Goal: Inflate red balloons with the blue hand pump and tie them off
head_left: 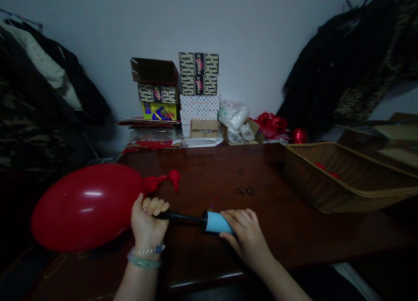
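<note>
A blue hand pump with a black rod lies level between my hands, above the table's near part. My left hand is closed around the black end at the left, a bracelet and a bangle on its wrist. My right hand wraps the blue barrel's right end. A large inflated red balloon is just left of my left hand; where its neck ends is hidden. Beyond my left hand, small uninflated red balloons lie on the table.
The dark wooden table holds black rubber bands and a wicker basket at the right with red items inside. Stacked boxes and plastic bags stand behind. Clothes hang at both sides.
</note>
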Demonstrator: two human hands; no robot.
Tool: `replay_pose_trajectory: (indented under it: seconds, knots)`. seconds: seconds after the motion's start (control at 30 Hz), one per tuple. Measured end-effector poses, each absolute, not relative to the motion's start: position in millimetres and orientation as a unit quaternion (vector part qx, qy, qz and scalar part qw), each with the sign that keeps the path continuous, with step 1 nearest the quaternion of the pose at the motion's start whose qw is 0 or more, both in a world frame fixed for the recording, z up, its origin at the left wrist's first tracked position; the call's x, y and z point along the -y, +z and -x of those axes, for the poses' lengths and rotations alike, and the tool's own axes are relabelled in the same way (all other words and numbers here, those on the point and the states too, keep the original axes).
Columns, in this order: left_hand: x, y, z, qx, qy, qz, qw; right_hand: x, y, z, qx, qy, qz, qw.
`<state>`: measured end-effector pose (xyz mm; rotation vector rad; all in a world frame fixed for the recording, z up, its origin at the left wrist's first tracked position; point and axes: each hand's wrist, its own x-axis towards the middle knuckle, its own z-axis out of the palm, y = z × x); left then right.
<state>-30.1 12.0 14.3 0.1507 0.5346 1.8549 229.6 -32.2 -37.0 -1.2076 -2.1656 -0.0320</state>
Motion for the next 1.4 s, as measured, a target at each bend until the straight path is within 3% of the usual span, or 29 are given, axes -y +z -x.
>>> replay_pose_trajectory:
  seconds: [0.33, 0.93, 1.4]
  knots:
    - [-2.9, 2.7, -1.6, -0.248, 0.747, -0.072, 0.613, 49.4, -35.8, -196.3, 0.821, 0.030, 0.468, 0.325]
    - [-13.1, 15.9, 33.2, -0.238, 0.797, -0.061, 0.551, 30.8, -30.3, -233.3, 0.827, -0.002, 0.453, 0.332]
    - [-3.5, 6.9, -0.4, -0.257, 0.757, -0.063, 0.598, 50.5, -32.9, -201.2, 0.816, 0.009, 0.471, 0.335]
